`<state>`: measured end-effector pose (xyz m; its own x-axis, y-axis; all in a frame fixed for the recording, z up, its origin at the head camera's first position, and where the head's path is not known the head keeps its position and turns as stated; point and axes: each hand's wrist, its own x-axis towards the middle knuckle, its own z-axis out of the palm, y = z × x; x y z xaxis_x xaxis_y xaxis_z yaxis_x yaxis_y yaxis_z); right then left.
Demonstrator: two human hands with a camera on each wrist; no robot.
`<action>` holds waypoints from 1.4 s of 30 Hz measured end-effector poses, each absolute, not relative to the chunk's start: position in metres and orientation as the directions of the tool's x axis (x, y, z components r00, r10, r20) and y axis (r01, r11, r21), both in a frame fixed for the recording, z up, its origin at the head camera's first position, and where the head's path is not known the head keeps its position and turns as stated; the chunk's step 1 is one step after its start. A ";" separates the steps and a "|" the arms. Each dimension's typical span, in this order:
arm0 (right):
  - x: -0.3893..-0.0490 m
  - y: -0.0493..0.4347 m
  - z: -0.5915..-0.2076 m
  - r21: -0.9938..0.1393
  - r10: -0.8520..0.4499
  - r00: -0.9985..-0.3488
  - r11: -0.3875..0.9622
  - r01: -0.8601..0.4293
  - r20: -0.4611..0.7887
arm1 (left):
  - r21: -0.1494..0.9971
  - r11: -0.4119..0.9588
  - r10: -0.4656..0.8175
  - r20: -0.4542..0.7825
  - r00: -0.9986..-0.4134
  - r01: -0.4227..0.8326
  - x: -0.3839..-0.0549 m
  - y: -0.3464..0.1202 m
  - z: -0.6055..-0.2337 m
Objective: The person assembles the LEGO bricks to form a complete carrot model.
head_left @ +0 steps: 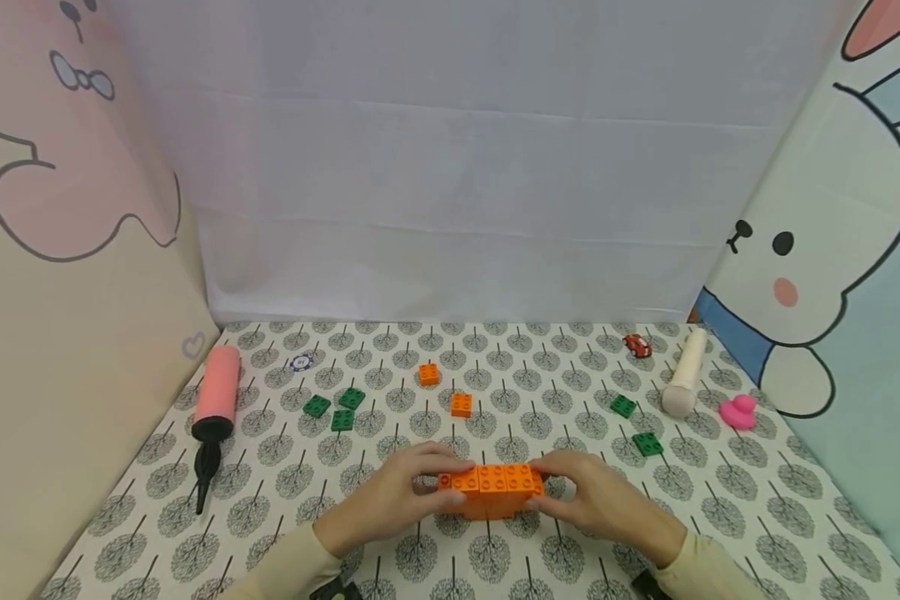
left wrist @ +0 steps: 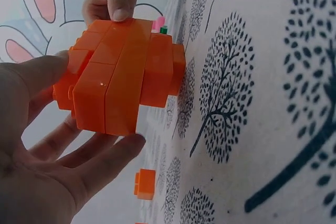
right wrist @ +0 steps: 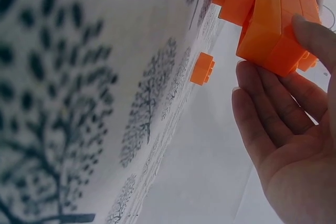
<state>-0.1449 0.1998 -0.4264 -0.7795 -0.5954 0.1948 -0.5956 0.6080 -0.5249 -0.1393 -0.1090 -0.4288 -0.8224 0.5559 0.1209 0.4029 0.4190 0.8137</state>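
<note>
A structure of several joined orange toy building bricks (head_left: 491, 498) stands near the front middle of the table, studs up in the head view. My left hand (head_left: 399, 493) grips its left end, thumb on the near side and fingers on the far side. At the right end my right hand (head_left: 598, 502) holds it the same way. The left wrist view shows the structure (left wrist: 123, 77) stepped, with narrower layers toward the tablecloth. In the right wrist view, the thumb and fingertips of my right hand (right wrist: 294, 145) touch the end of the long brick layer.
Two loose orange bricks (head_left: 461, 405) lie beyond the structure. Several green bricks (head_left: 342, 420) are scattered left and right. A pink-and-black pump-like tool (head_left: 217, 387) lies far left. At right are a cream cylinder (head_left: 685, 375), a pink duck (head_left: 738, 412) and a red toy car (head_left: 637, 346).
</note>
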 end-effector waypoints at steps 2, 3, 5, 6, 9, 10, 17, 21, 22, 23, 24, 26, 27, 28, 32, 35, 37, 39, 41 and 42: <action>-0.145 0.200 -0.426 -0.526 -0.595 -0.780 0.608 -0.594 0.193 | 0.803 0.433 0.551 0.123 -0.826 0.408 -0.139 -0.109 -0.430; -0.145 0.200 -0.426 -0.527 -0.596 -0.780 0.607 -0.595 0.194 | 0.800 0.439 0.547 0.124 -0.828 0.410 -0.139 -0.109 -0.431; -0.145 0.200 -0.426 -0.529 -0.597 -0.778 0.604 -0.596 0.196 | 0.793 0.449 0.540 0.127 -0.832 0.412 -0.139 -0.108 -0.433; -0.145 0.201 -0.426 -0.528 -0.598 -0.777 0.603 -0.598 0.196 | 0.793 0.449 0.536 0.129 -0.834 0.412 -0.138 -0.108 -0.433; -0.146 0.201 -0.426 -0.527 -0.599 -0.776 0.602 -0.600 0.198 | 0.794 0.457 0.525 0.123 -0.842 0.401 -0.138 -0.107 -0.435; -0.146 0.201 -0.426 -0.527 -0.599 -0.776 0.602 -0.600 0.198 | 0.793 0.461 0.522 0.121 -0.844 0.399 -0.138 -0.106 -0.434; -0.146 0.201 -0.428 -0.498 -0.611 -0.755 0.591 -0.635 0.238 | 0.783 0.480 0.515 0.113 -0.850 0.395 -0.139 -0.104 -0.430; -0.146 0.201 -0.426 -0.481 -0.618 -0.746 0.590 -0.649 0.248 | 0.798 0.459 0.516 0.119 -0.848 0.391 -0.140 -0.103 -0.429; -0.146 0.201 -0.426 -0.478 -0.616 -0.748 0.595 -0.646 0.245 | 0.805 0.448 0.517 0.121 -0.847 0.388 -0.141 -0.103 -0.429; -0.146 0.201 -0.425 -0.478 -0.615 -0.750 0.597 -0.644 0.242 | 0.813 0.435 0.518 0.126 -0.846 0.387 -0.141 -0.103 -0.429; -0.146 0.201 -0.425 -0.478 -0.615 -0.752 0.599 -0.642 0.240 | 0.821 0.423 0.519 0.128 -0.845 0.384 -0.141 -0.103 -0.430; -0.147 0.202 -0.425 -0.477 -0.613 -0.754 0.602 -0.640 0.236 | 0.836 0.397 0.519 0.136 -0.844 0.379 -0.141 -0.102 -0.431; -0.147 0.202 -0.424 -0.479 -0.613 -0.754 0.601 -0.639 0.236 | 0.841 0.387 0.520 0.140 -0.842 0.379 -0.141 -0.102 -0.431; -0.147 0.202 -0.425 -0.482 -0.610 -0.756 0.602 -0.637 0.237 | 0.844 0.379 0.523 0.143 -0.840 0.379 -0.141 -0.102 -0.432; -0.147 0.202 -0.426 -0.497 -0.607 -0.759 0.596 -0.631 0.235 | 0.830 0.382 0.542 0.155 -0.826 0.407 -0.143 -0.104 -0.432; -0.147 0.201 -0.427 -0.512 -0.604 -0.764 0.592 -0.622 0.229 | 0.796 0.406 0.572 0.163 -0.804 0.450 -0.145 -0.107 -0.430; -0.147 0.201 -0.427 -0.523 -0.602 -0.766 0.589 -0.616 0.225 | 0.747 0.433 0.599 0.180 -0.780 0.504 -0.147 -0.109 -0.429; -0.146 0.200 -0.426 -0.532 -0.603 -0.767 0.585 -0.612 0.219 | 0.690 0.448 0.630 0.207 -0.749 0.568 -0.148 -0.111 -0.427; -0.146 0.200 -0.426 -0.532 -0.604 -0.767 0.587 -0.611 0.215 | 0.622 0.465 0.659 0.231 -0.716 0.629 -0.150 -0.113 -0.425; -0.146 0.200 -0.426 -0.533 -0.605 -0.767 0.586 -0.610 0.213 | 0.587 0.476 0.670 0.240 -0.702 0.655 -0.150 -0.114 -0.424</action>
